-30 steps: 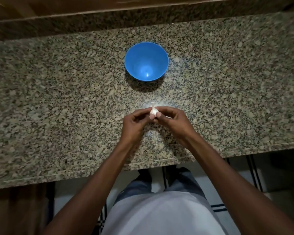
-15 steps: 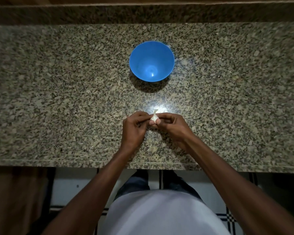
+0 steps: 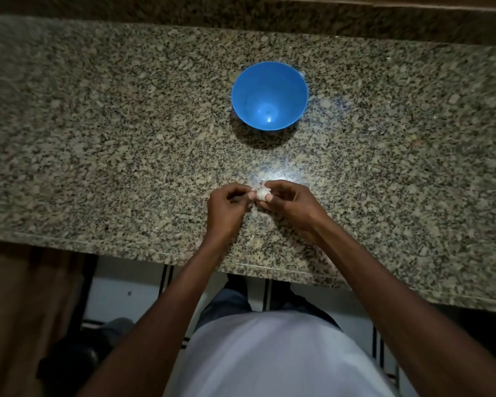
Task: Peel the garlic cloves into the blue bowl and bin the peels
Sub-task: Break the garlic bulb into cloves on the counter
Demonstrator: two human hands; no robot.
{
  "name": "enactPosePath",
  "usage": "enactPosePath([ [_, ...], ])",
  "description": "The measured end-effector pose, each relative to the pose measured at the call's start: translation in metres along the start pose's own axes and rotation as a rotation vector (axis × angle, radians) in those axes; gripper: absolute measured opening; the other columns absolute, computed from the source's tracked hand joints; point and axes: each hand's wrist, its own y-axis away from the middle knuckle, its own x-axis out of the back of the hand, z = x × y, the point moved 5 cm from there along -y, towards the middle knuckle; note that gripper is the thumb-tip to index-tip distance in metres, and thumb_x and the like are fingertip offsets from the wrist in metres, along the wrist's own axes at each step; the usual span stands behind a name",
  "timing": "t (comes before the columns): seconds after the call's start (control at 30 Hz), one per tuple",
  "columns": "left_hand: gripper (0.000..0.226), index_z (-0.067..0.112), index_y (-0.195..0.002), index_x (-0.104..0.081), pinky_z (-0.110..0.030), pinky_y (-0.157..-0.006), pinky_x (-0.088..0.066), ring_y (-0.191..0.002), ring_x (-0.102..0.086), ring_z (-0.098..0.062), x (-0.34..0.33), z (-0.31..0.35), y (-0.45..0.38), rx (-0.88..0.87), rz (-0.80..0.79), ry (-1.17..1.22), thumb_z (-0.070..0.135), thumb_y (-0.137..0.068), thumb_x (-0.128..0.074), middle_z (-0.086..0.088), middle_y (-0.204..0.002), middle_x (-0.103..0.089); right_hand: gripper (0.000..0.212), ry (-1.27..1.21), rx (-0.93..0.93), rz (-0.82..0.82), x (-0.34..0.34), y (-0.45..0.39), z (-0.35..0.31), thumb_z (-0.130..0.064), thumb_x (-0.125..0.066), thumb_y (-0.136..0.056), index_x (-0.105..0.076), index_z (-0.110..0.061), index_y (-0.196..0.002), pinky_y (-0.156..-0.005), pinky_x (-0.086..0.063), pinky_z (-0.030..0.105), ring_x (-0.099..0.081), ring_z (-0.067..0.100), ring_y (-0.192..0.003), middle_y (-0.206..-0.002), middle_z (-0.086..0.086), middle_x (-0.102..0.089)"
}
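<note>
You have both hands raised just above the granite counter point(image 3: 103, 133), close to its near edge, and between them sits the garlic point(image 3: 261, 193), a small pale lump caught in a bright patch of reflected light. Your right hand point(image 3: 291, 209) pinches it from the right, forefinger curled over the top and thumb under it. Your left hand point(image 3: 226, 207) comes in from the other side with its fingers curled, and its thumb tip meets the garlic's left face (whether it grips the flesh or only a flap of skin is too small to tell). A wisp of papery skin sticks up from the top of the garlic.

The blue bowl point(image 3: 294, 81) stands on the counter straight beyond your hands, well apart from them, upright and with only a glint of light at its bottom. Its shadow falls toward you on the stone. Bare speckled stone lies between the hands and the bowl.

A few pale flecks lie on the counter under your wrists; they could be peel or just the stone's grain, and you cannot tell which from here. Behind the counter a dark strip of the same stone rises as a low backsplash point(image 3: 241, 12). Below the counter edge you see your white shirt point(image 3: 281, 356), dark trousers and a light tiled floor point(image 3: 121, 287) with dark lines.
</note>
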Motion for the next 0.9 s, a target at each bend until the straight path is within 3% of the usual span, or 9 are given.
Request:
enactPosePath([
  [0.13, 0.026, 0.011, -0.114, -0.078, -0.031, -0.088, -0.062, -0.100, -0.071, -0.014, 0.002, 0.000, 0.002, -0.053, 0.014, -0.123, 0.000, -0.091, -0.072, -0.003, -0.111, -0.075, 0.031, 0.054, 0.013, -0.016, 0.001, 0.000, -0.004, 0.007, -0.062, -0.099, -0.066, 0.004, -0.129, -0.099, -0.060, 0.039, -0.072, 0.033, -0.115, -0.127, 0.018, -0.072],
  [0.3, 0.028, 0.017, -0.117, -0.077, -0.015, -0.080, -0.057, -0.104, -0.065, -0.002, 0.002, 0.016, 0.006, -0.251, -0.054, -0.204, 0.014, -0.090, -0.079, 0.002, -0.119, -0.069, 0.033, 0.094, -0.029, -0.035, 0.003, 0.001, -0.001, -0.001, -0.071, -0.096, -0.068, 0.000, -0.129, -0.099, -0.060, 0.041, -0.073, 0.031, -0.114, -0.123, 0.015, -0.074],
  [0.5, 0.031, 0.010, -0.121, -0.076, -0.024, -0.081, -0.062, -0.097, -0.071, -0.003, 0.003, 0.019, 0.008, -0.314, -0.148, -0.245, 0.018, -0.091, -0.078, 0.002, -0.110, -0.076, 0.026, 0.113, 0.015, -0.026, 0.001, 0.004, 0.000, 0.003, -0.067, -0.097, -0.068, 0.012, -0.121, -0.084, -0.064, 0.029, -0.075, 0.019, -0.086, -0.111, 0.023, -0.074],
  [0.7, 0.036, 0.008, -0.121, -0.075, -0.027, -0.074, -0.063, -0.084, -0.073, -0.007, 0.008, 0.021, 0.009, -0.416, -0.131, -0.385, 0.018, -0.087, -0.079, -0.002, -0.103, -0.077, 0.031, 0.104, -0.015, -0.030, -0.007, 0.007, 0.000, 0.002, -0.065, -0.098, -0.065, 0.010, -0.128, -0.096, -0.061, 0.039, -0.072, 0.032, -0.106, -0.122, 0.028, -0.071],
  [0.9, 0.031, 0.007, -0.115, -0.077, -0.030, -0.071, -0.063, -0.082, -0.073, -0.011, 0.009, 0.026, 0.012, -0.473, -0.111, -0.404, 0.019, -0.086, -0.082, -0.004, -0.100, -0.078, 0.035, 0.083, -0.026, 0.021, -0.012, 0.005, 0.003, 0.002, -0.067, -0.097, -0.064, 0.009, -0.131, -0.097, -0.060, 0.036, -0.068, 0.040, -0.119, -0.126, 0.030, -0.069],
])
